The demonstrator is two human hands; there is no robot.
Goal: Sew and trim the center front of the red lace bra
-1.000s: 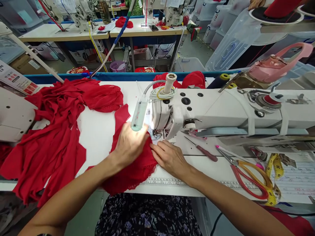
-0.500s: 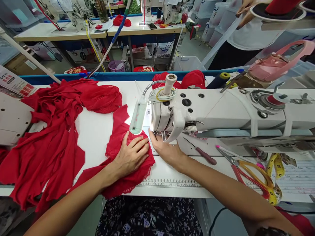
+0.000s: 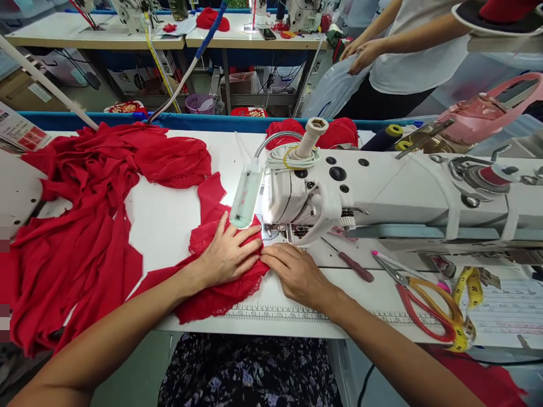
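Machine housing (image 3: 19, 189), white and cut off by the view's left edge, stands beside a large heap of red fabric (image 3: 102, 243) that spreads in loose folds over the white worktop (image 3: 165, 212). Next, well to the right of most of the heap, lies a red lace-edged piece (image 3: 223, 297), just left of the needle area. The left hand (image 3: 231, 249) rests on it palm down, fingers somewhat apart and gripping nothing. A pale lamp (image 3: 246, 195) on a bendable metal neck hangs over those fingers. A printed ruler (image 3: 271, 314) runs along the worktop's front. The right hand (image 3: 299, 277) lies beside the piece, fingers close together, tips at the cloth's right edge near the presser foot; whether they pinch the fabric cannot be told. Above that hand, the white sewing machine (image 3: 394, 183) stretches rightward, with red bundles (image 3: 344, 133) behind its head. Farther back, a co-worker (image 3: 419, 62) in a white top has both hands on clear plastic. Below the machine's arm lie a pointed tool (image 3: 356, 267) with a dark handle, scissors (image 3: 455, 317), a yellow tape measure (image 3: 475, 289) and lined paper (image 3: 509, 308).
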